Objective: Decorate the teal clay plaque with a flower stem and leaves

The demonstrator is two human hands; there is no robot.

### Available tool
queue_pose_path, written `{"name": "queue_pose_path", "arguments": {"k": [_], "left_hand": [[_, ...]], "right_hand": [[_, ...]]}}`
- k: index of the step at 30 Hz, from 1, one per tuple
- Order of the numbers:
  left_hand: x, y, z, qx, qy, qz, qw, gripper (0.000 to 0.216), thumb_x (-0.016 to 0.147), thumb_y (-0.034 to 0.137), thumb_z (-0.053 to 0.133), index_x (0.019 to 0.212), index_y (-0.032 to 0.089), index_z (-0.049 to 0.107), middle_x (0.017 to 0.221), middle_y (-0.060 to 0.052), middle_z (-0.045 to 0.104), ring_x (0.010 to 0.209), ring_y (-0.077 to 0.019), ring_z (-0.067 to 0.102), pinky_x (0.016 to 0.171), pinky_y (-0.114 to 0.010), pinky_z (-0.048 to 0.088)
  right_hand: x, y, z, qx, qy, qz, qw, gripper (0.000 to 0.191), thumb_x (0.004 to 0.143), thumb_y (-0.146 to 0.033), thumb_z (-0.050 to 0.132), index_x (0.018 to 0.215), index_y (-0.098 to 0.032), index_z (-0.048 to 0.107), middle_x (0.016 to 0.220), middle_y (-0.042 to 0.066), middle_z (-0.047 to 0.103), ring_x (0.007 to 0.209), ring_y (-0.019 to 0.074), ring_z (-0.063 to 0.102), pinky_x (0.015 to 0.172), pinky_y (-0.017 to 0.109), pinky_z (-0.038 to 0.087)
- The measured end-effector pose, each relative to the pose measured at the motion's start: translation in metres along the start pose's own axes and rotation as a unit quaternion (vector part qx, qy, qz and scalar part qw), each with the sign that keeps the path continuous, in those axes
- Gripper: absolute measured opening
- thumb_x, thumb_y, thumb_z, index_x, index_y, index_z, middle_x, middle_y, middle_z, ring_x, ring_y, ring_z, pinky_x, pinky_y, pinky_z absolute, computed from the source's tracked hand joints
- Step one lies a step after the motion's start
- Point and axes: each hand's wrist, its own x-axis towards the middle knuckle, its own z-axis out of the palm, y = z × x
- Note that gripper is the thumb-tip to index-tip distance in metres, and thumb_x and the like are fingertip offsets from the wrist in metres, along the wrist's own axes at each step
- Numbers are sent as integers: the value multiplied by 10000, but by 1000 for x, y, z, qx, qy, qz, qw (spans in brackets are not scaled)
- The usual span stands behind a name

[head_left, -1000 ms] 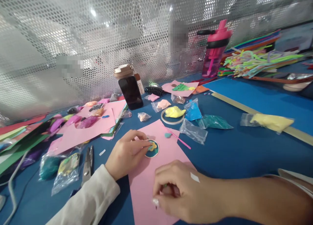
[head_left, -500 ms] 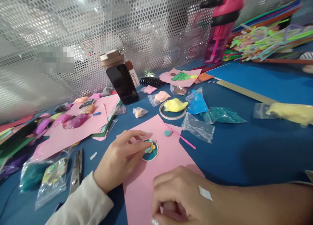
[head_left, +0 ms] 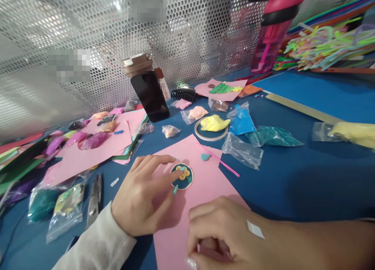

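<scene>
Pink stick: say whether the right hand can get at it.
Probably yes: only pink paper and blue tabletop show between the right hand and the near end of the pink stick.

I look through one camera on the person's head. It points forward and down, with the left hand (head_left: pixel 143 194) and right hand (head_left: pixel 222 231) close up at the bottom, the blue surface (head_left: pixel 281 184) past them, and a wall full of holes (head_left: pixel 190 43) up top.
</scene>
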Motion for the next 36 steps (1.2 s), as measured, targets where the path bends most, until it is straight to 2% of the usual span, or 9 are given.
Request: {"name": "queue_pose_path", "arguments": {"k": [8,13,17,20,25,31,36], "left_hand": [[1,0,1,26,3,4,1000,251,756,207,471,965,209,611,1089,-85,550,936,-231,545,754,-390,402],[0,-1,2,20,1,-4,1000,315,754,216,490,1059,205,565,1109,-97,536,978,-233,526,780,-388,400],[0,0,2,30,-11,-2,999,281,756,221,478,1015,220,587,1124,-90,537,973,-235,529,780,-392,388],[2,1,2,58,-18,10,998,288,745,230,479,1010,213,591,1131,-94,545,947,-240,539,761,-392,386],[3,4,0,92,-11,32,995,296,758,250,453,1020,195,580,1160,-110,543,909,-240,546,746,-388,379],[1,3,0,71,-34,11,997,291,766,246,459,1030,226,580,1189,-98,515,941,-240,531,780,-400,365],[1,1,0,81,-28,10,996,357,765,268,453,1105,213,548,1179,-114,505,935,-245,526,778,-394,368]], "right_hand": [[3,2,1,29,-5,-16,999,147,678,-82,578,571,-135,492,531,-74,410,502,20,367,517,112,318],[2,3,1,8,1,-12,1000,139,685,-80,563,579,-137,495,548,-65,422,515,29,374,519,120,327],[0,1,0,10,15,-15,1000,150,683,-80,561,570,-141,482,543,-59,423,511,38,372,521,133,334],[0,0,0,24,1,-16,1000,148,683,-79,559,571,-141,482,534,-63,421,504,35,372,521,130,334],[0,1,0,-8,9,-16,1000,127,693,-81,552,590,-139,505,552,-62,434,522,33,384,537,124,338],[1,1,0,6,0,-15,1000,126,693,-96,561,589,-138,503,553,-63,434,529,32,387,539,126,332],[1,1,0,16,-7,-4,1000,167,680,-95,563,552,-138,465,531,-70,394,508,29,356,515,134,311]]}}
